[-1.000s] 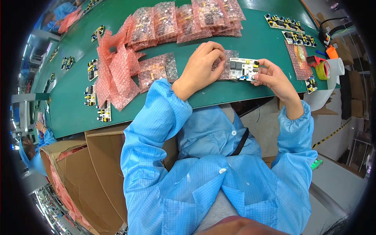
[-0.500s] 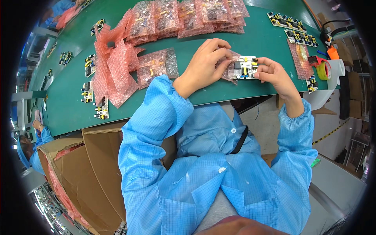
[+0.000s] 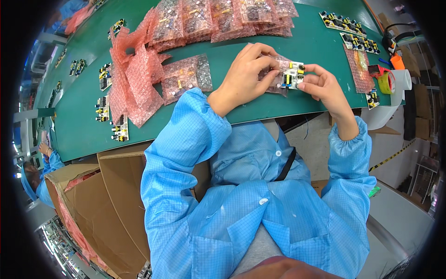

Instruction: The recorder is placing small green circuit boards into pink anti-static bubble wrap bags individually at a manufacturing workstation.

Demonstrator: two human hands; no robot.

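Head view: both hands clamp one circuit board in one bubble bag.

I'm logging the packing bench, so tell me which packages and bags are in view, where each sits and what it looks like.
Pink bubble bag: between left hand and right hand, with a small circuit board.
Filled pink bags: overlapping row along the mat's far side.
Empty pink bags: loose pile, mat's left.
Cardboard box: brown, open, lower left.
Tape rolls: right edge, yellow-green and white.
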